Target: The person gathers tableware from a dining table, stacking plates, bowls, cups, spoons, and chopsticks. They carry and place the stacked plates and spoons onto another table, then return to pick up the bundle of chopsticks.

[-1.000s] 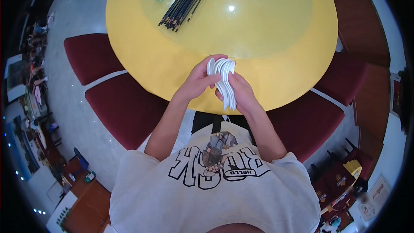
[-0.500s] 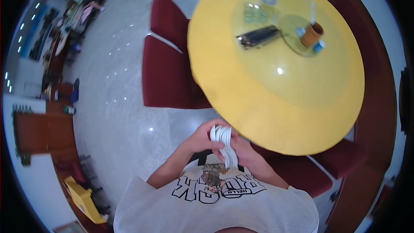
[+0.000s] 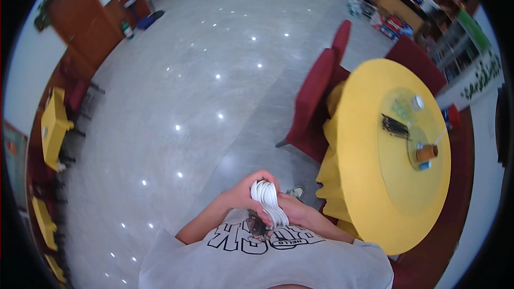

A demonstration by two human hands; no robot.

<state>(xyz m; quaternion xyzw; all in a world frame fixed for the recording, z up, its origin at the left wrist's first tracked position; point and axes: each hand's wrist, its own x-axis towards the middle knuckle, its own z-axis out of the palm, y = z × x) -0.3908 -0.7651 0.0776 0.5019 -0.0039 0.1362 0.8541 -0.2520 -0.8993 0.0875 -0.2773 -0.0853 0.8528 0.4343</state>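
Observation:
A stack of white soup spoons (image 3: 266, 199), nested one in another, is held close in front of my shirt. My left hand (image 3: 243, 191) wraps round the stack from the left, near the spoon bowls. From the right, my right hand (image 3: 293, 207) grips the same stack lower down, along the handles. Both hands are closed, and some fingers are hidden behind the spoons. To the right stands a round table (image 3: 356, 182) with a yellow cloth, apart from my hands.
On the table's glass turntable (image 3: 399, 182) are dark chopsticks (image 3: 395, 126), a white bowl stack (image 3: 417, 103), clear glasses (image 3: 401, 108) and a brown cup (image 3: 427, 153). Red chairs (image 3: 310, 104) stand beside it. Smaller yellow-covered tables (image 3: 53, 128) line the left wall. Grey tiled floor (image 3: 214, 75) lies ahead.
My view has swung left, so the round table now sits farther right and more floor shows. The spoon stack stays in both hands, with its bowls more in view.

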